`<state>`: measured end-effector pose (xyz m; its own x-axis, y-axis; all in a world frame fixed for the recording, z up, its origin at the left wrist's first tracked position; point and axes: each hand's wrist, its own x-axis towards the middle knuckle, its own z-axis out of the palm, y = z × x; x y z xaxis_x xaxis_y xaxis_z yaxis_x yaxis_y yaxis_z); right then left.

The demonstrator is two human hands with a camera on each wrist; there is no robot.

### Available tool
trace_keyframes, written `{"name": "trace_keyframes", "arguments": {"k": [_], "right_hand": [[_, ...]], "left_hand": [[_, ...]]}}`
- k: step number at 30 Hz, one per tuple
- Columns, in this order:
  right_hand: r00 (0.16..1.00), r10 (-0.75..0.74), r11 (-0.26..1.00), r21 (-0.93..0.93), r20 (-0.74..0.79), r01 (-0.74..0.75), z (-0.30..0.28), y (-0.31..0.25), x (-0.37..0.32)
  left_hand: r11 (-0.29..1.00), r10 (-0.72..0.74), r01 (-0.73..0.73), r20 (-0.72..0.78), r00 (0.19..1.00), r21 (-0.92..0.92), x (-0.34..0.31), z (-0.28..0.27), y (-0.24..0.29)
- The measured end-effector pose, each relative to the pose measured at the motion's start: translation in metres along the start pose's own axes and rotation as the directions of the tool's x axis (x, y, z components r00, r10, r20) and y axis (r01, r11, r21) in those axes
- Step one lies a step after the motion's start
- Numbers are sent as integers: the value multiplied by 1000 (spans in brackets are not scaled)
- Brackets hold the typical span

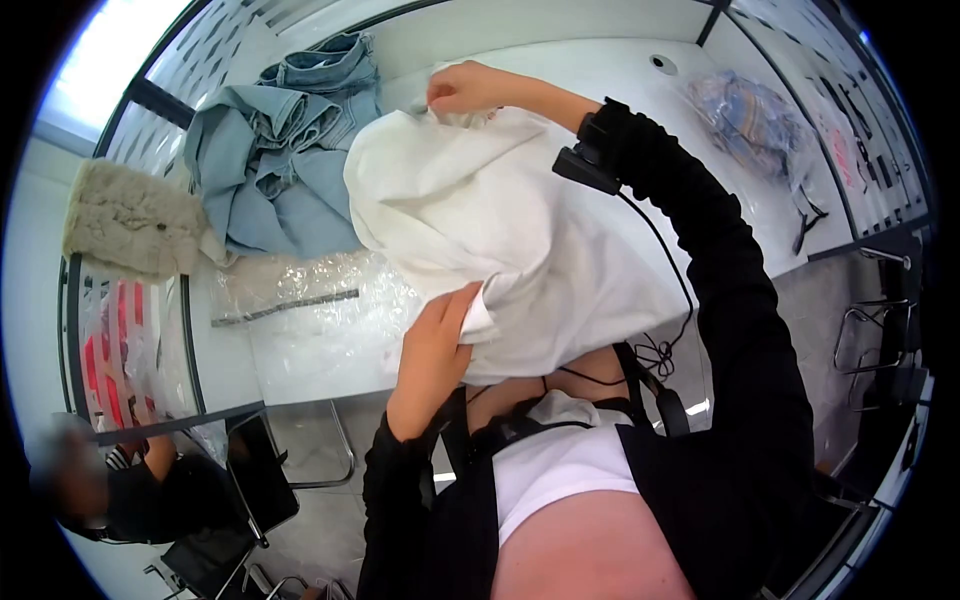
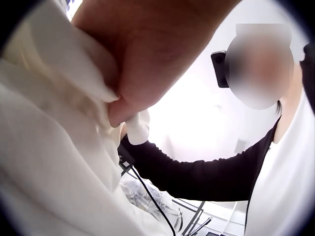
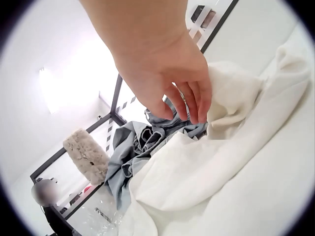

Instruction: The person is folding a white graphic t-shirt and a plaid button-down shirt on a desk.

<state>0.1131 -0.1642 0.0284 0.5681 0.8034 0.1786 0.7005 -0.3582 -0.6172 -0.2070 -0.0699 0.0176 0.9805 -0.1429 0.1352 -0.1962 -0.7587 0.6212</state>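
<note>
A large white cloth (image 1: 470, 200) lies in loose folds over the table and hangs toward the person's lap. At its near edge the left hand (image 1: 430, 350) pinches a fold between thumb and fingers; the left wrist view shows this hand (image 2: 142, 54) close up against the white fabric (image 2: 44, 147). The right hand (image 1: 470, 88) is at the far edge of the cloth. In the right wrist view the right hand (image 3: 167, 73) has bent, slightly spread fingers beside the white fabric (image 3: 192, 167), with no cloth visible between thumb and fingers.
Blue jeans (image 1: 270, 170) lie left of the cloth, beside a beige fluffy item (image 1: 135, 220). Clear plastic packaging (image 1: 290, 290) is on the table's near left. A bagged item (image 1: 745, 115) lies at the right. Black cable (image 1: 665, 240) hangs from the right wrist. Another person (image 1: 150, 490) sits lower left.
</note>
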Motion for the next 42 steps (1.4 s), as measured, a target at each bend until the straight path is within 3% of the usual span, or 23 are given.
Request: {"name": "trace_keyframes", "arguments": {"k": [2, 6, 9, 13, 16, 20, 22, 24, 26, 28, 29, 30, 32, 34, 36, 37, 39, 40, 42], "right_hand": [[982, -176, 980, -111, -74, 168, 22, 21, 30], [995, -11, 986, -163, 103, 27, 49, -2, 49], [998, -33, 999, -28, -53, 32, 62, 6, 51], [975, -69, 968, 252, 213, 14, 51, 14, 48], [970, -135, 919, 390, 203, 46, 36, 7, 38], [944, -52, 843, 520, 327, -134, 21, -1, 30], [954, 3, 817, 550, 299, -175, 15, 1, 26], [971, 43, 764, 618, 236, -184, 11, 3, 22], [975, 62, 820, 546, 215, -173, 0, 5, 21], [975, 44, 827, 540, 217, -157, -12, 4, 17], [937, 156, 831, 471, 314, -296, -32, -13, 10], [960, 137, 854, 461, 246, -240, -45, -19, 6], [987, 95, 890, 433, 128, -142, -55, -21, -9], [975, -217, 890, 401, -48, 217, -65, 14, -17], [996, -88, 968, 234, -24, 91, -99, 11, -50], [971, -143, 985, 66, -191, 158, -105, -10, -79], [963, -227, 974, -48, -147, 223, -113, -15, -123], [969, -239, 971, 28, 54, 238, -122, -4, -137], [962, -18, 966, -244, 273, 88, -125, -27, -179]], "left_hand": [[997, -60, 63, 67, 996, -44, 6, -3, -3], [999, -42, 44, 171, 984, -8, 26, -9, -9], [995, -76, 90, 241, 967, -46, 41, -16, -5], [990, -76, 112, 344, 936, -86, 53, -18, -11], [984, -70, 131, 409, 910, -123, 61, -25, -12], [979, -86, 164, 489, 868, -119, 69, -30, -16], [978, -88, 175, 532, 842, -115, 73, -30, -21], [975, -69, 162, 484, 872, -152, 72, -32, -26], [972, -49, 136, 405, 913, -189, 73, -37, -25], [951, -139, 225, 353, 925, -214, 75, -50, -20], [952, -177, 238, 288, 941, -194, 68, -56, -27], [953, -203, 240, 201, 958, -183, 64, -59, -40], [867, -383, 312, -120, 916, -389, 45, -52, -75], [788, -498, 272, -312, 809, -552, 29, -58, -108], [836, -447, 244, -354, 821, -491, 20, -83, -100], [901, -349, 229, -304, 886, -368, 14, -92, -87], [985, -151, 132, -169, 974, -115, 7, -109, -62], [978, -169, 157, -89, 982, -135, 0, -110, -55], [963, -205, 213, 66, 977, -163, -18, -105, -40]]}}
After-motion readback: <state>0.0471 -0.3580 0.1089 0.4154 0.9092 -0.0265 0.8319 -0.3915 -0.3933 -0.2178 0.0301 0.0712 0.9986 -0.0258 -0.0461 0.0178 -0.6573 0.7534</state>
